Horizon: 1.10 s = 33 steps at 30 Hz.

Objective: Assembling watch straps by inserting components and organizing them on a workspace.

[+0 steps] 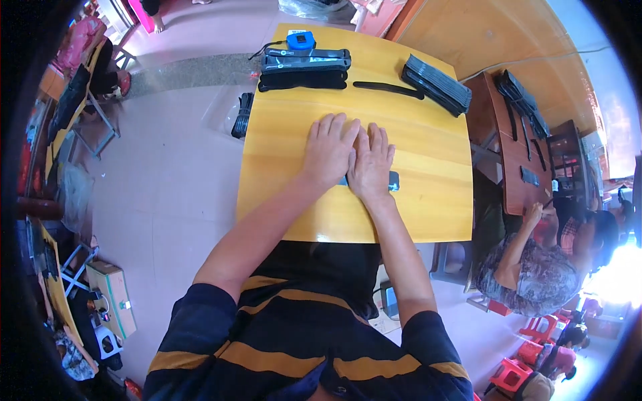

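Probably a pressing-flat step: your left hand [330,150] and right hand [371,159] lie palms down, fingers extended, gripping nothing visible, over the dark packet [394,181] on the yellow table [428,217]; next calls for even pressure, seemingly.

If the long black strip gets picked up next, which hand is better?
Probably the right hand: the black strip has its middle roughly ahead of it. The left hand lies farther left, away from that middle.
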Each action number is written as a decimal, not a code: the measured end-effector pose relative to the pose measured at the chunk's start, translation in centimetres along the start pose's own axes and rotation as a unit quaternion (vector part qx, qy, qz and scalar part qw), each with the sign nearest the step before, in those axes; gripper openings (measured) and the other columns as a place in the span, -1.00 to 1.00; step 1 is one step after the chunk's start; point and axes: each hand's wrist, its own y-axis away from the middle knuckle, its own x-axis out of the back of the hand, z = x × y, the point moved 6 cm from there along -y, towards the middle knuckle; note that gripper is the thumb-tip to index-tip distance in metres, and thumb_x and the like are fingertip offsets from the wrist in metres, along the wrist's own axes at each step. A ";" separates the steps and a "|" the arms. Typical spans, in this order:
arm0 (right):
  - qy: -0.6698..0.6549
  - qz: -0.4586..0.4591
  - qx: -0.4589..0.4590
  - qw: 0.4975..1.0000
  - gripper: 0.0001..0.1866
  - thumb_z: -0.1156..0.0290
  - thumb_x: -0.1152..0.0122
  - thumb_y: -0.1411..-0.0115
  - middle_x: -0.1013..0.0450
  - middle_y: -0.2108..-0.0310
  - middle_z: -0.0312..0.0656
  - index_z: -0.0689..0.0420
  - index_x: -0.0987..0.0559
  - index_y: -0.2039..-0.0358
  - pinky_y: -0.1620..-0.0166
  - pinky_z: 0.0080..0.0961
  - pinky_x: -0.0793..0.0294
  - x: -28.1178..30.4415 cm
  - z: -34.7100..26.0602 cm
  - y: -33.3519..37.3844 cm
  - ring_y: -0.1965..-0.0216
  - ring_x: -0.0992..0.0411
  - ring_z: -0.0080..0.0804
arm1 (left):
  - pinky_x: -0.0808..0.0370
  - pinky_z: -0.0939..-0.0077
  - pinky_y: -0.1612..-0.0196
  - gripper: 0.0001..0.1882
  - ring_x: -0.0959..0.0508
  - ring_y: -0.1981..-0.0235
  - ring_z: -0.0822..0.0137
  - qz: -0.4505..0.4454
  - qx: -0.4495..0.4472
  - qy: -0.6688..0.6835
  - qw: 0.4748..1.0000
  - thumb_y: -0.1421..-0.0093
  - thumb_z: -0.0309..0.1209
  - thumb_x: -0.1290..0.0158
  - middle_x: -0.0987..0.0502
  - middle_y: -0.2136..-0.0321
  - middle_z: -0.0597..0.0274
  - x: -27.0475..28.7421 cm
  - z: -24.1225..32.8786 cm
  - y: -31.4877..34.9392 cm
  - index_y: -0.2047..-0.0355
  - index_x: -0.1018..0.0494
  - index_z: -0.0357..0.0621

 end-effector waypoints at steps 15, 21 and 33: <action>0.099 0.009 -0.103 0.990 -0.44 0.09 -0.01 -0.45 -0.14 -0.43 0.11 0.07 -0.33 -0.35 -0.38 0.42 0.01 3.2 9.2 1.6 -0.47 -0.02 0.20 | -0.27 0.00 -0.26 -0.53 -0.37 -0.23 -0.06 -0.019 -0.015 0.010 1.000 -0.13 -0.50 -0.08 -0.44 -0.12 -0.03 -0.4 -0.2 0.2 -0.11 -0.49 -0.10; 0.088 0.028 -0.088 0.992 -0.48 0.12 -0.01 -0.45 -0.18 -0.40 0.10 0.07 -0.36 -0.33 -0.37 0.36 -0.06 3.0 9.2 1.5 -0.45 -0.07 0.18 | -0.24 -0.11 -0.24 -0.52 -0.38 -0.22 -0.07 -0.101 0.022 -0.025 0.994 -0.15 -0.40 -0.09 -0.46 -0.12 -0.05 -0.6 0.7 -0.9 -0.12 -0.49 -0.09; 0.108 0.048 -0.058 0.991 -0.53 0.22 -0.02 -0.43 -0.23 -0.38 0.06 0.04 -0.40 -0.30 -0.36 0.24 -0.14 2.8 9.2 1.6 -0.41 -0.14 0.12 | -0.18 -0.12 -0.27 -0.55 -0.35 -0.21 -0.06 -0.093 -0.062 0.003 0.994 -0.24 -0.24 -0.05 -0.46 -0.11 -0.03 -3.9 5.9 -2.2 -0.11 -0.51 -0.10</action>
